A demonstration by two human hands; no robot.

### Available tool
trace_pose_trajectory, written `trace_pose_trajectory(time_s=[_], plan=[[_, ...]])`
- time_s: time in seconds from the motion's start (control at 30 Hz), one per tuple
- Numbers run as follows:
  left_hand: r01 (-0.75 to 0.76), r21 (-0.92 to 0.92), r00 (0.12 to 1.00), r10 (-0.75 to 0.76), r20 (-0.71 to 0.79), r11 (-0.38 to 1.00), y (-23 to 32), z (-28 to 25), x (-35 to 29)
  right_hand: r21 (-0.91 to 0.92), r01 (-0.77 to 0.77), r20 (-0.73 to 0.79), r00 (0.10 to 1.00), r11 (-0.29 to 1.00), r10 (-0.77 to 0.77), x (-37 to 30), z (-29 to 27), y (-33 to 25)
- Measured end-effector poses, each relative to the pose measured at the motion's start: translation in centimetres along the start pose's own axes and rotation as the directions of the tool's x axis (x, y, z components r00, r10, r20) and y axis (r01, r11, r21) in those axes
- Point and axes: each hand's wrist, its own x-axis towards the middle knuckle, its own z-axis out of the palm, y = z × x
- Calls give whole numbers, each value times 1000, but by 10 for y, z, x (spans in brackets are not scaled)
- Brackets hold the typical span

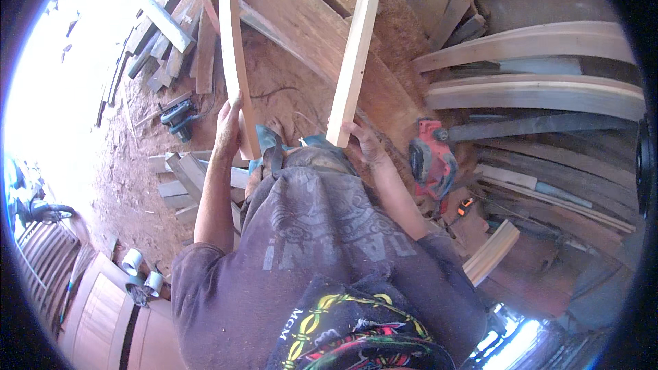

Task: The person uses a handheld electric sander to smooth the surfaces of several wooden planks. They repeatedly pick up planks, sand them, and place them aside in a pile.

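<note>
Two pale lengths of sawn timber stretch away in front of me, spread apart. My left hand point(231, 118) is wrapped round the near part of the left wooden batten point(234, 48), whose near end hangs just beyond it. At the near end of the right wooden batten point(356, 51), my right hand point(364, 142) grips its lower right side; part of the fingers is hidden behind the wood. Both battens run past the top edge of the view. A wide brown plank point(301, 34) lies slanted beneath them.
A red power planer point(436, 157) stands right of my right forearm, with an orange and black tape measure point(465, 207) nearby. On the left, a dark teal power tool point(178, 118) sits on the dusty ground near scattered offcuts point(168, 26). Long boards point(534, 92) are stacked at right.
</note>
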Motion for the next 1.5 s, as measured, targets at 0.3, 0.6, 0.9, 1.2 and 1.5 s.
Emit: trace_pose_trajectory(time_s=[0.3, 0.6, 0.9, 1.2, 1.5], plan=[[-181, 320, 964, 233, -129, 930, 35, 31, -24, -25, 29, -63, 998, 999, -31, -7, 11, -5], [-397, 410, 915, 388, 108, 821, 71, 115, -36, -97, 48, -64, 996, 994, -55, 1, 3, 4], [-441, 539, 892, 420, 170, 718, 44, 200, -56, -90, 151, 52, 988, 984, -147, 8, 8, -1], [-390, 820, 882, 426, 202, 419, 32, 219, -66, -35, 219, 198, 958, 975, -208, 11, 3, -23], [-389, 862, 846, 497, 194, 326, 19, 219, -81, 102, 441, 249, 856, 892, -452, 91, -13, 65]])
